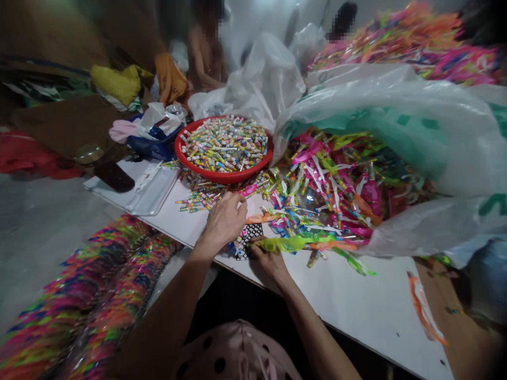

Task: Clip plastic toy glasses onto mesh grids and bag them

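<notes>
My left hand (225, 219) is curled, knuckles up, over a small black-and-white patterned holder (250, 237) filled with little wrapped sticks on the white board (356, 301). Its fingertips pinch near a pink piece; what they hold is hidden. My right hand (269, 259) rests on the board just right of the holder, fingers pinched on a yellow-green plastic toy (291, 243). Loose small sticks (202, 199) lie scattered just beyond my left hand.
A red bowl (222, 174) full of small wrapped sticks stands behind my hands. A large plastic bag (396, 121) spills colourful toys (336, 190) at right. Finished colourful strips (91, 295) lie at left. A clear flat box (152, 190) sits left of the bowl. A person sits at the back.
</notes>
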Demonstrator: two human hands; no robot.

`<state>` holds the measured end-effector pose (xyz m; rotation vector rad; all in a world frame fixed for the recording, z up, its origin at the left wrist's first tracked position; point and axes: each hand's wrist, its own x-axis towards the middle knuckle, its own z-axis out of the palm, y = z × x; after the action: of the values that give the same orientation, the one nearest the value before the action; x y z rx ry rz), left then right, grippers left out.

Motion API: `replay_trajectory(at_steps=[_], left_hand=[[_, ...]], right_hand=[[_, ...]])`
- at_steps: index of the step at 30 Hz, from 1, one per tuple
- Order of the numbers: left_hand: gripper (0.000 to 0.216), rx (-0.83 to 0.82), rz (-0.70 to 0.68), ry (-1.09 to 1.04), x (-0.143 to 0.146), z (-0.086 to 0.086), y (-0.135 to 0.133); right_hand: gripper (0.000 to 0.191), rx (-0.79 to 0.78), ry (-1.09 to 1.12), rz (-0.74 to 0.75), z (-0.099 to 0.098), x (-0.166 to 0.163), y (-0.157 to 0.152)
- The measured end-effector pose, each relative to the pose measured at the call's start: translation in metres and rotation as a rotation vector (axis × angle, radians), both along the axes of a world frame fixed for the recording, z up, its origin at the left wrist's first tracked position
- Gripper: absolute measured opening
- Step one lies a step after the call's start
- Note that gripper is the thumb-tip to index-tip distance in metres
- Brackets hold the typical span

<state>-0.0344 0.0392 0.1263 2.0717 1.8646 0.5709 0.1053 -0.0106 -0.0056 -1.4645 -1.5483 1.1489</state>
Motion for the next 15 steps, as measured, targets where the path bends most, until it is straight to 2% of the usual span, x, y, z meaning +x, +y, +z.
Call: replay_trajectory(at_steps=[3,7,9,12,15], left_hand=[[0.031,0.006,-0.003,-0.019,0.000,0.000,0.000],[0.032,0.009,-0.028,-0.027,-0.001,0.000,-0.003],[0.036,0.013,-0.054,-0.038,-0.003,0.000,-0.004],[0.043,0.033,-0.037,-0.036,-0.007,0.001,-0.002],[0.040,0.017,-0.030,-0.026,-0.010,0.003,0.001]], right_hand=[[0.019,0.013,-0.198,0.053,-0.004,-0.007,0.002],[0.020,-0.013,-0.701,0.128,0.013,-0.027,0.005],[0.025,-0.014,-0.842,0.150,0.021,-0.039,0.007],[0.029,0.030,-0.884,0.238,0.027,-0.040,0.018],[0.018,0.064,-0.729,0.500,0.031,-0.015,0.049]])
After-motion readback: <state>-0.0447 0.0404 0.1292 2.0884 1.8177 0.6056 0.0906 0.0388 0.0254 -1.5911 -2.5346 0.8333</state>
